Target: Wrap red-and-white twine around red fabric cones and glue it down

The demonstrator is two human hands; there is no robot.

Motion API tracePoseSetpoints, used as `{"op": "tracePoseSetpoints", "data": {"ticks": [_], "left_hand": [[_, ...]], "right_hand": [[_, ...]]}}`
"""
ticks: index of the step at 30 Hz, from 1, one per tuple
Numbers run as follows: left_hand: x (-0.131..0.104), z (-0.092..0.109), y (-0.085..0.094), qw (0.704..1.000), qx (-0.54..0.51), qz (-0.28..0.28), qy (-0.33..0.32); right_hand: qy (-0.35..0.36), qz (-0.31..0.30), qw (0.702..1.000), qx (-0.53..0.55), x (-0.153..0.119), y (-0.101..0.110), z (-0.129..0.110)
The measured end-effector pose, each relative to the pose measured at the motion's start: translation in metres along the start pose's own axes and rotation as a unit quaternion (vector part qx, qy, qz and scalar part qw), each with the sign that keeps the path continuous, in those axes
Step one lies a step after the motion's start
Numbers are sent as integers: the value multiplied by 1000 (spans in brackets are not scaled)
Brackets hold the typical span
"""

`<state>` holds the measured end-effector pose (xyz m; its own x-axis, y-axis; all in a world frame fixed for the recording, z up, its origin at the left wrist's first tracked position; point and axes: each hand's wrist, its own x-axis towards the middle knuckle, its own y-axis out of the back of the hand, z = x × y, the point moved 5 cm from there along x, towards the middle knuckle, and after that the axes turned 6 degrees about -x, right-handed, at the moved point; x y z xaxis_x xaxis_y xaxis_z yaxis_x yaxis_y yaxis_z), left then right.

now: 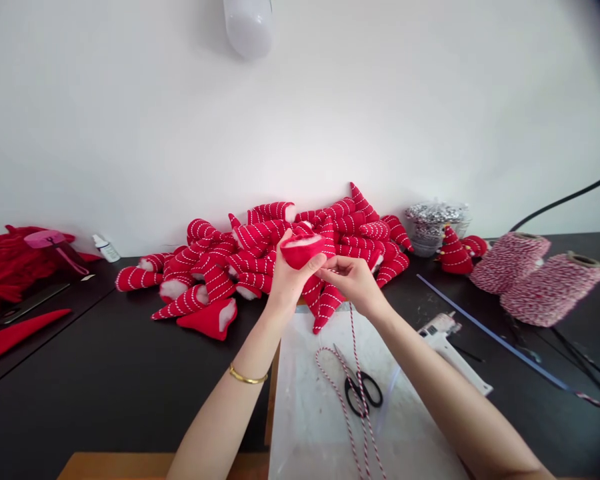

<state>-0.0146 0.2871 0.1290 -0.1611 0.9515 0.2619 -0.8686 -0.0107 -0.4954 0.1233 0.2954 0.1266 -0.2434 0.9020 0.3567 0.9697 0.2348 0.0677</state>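
Observation:
My left hand (293,273) is closed around a red stuffed felt cone (303,252), its open end with white filling turned up toward me. The fingers of my right hand (350,280) pinch a red-and-white twisted cord (354,333) close against the cone's side. From there the cord hangs down and loops over black-handled scissors (363,393) lying on a pale sheet-covered board (310,413). Just behind both hands rises a heap of red stuffed cones with white stitched lines (260,233). Where the cord meets the cone is partly hidden by my fingers.
At right lie a white glue gun (455,360), a blue strip (490,333) and two cord spools (553,290). Behind them are a small decorated red cone (454,253) and a tub of silver material (437,227). Red fabric (10,267) and a small bottle (106,248) are left.

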Motion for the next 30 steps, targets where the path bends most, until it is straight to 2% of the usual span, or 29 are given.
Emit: {"op": "tracePoseSetpoints", "data": {"ticks": [2, 6, 13, 20, 23, 25, 28, 30], "left_hand": [[-1, 5, -2, 1000, 20, -19, -13], [-2, 8, -7, 995, -37, -71, 55], [-4, -2, -7, 973, -113, -74, 184], [-3, -12, -5, 961, -141, -83, 224], [-2, -15, -5, 962, -131, -76, 226], [2, -12, -2, 976, -114, -56, 175], [5, -6, 3, 992, -92, -25, 77], [5, -6, 4, 995, -77, -23, 57]], "right_hand": [[-18, -29, 999, 12, 0, 1, -1], [-76, -69, 992, 73, 0, 4, 3], [-128, -118, 972, 158, 3, 1, 17], [-176, -156, 944, 233, 1, -10, 23], [-174, -141, 945, 238, 1, -10, 22], [-160, -109, 956, 221, 2, -7, 21], [-105, 1, 983, 152, 4, 3, 18], [-56, 58, 992, 100, 4, 7, 13]]}}
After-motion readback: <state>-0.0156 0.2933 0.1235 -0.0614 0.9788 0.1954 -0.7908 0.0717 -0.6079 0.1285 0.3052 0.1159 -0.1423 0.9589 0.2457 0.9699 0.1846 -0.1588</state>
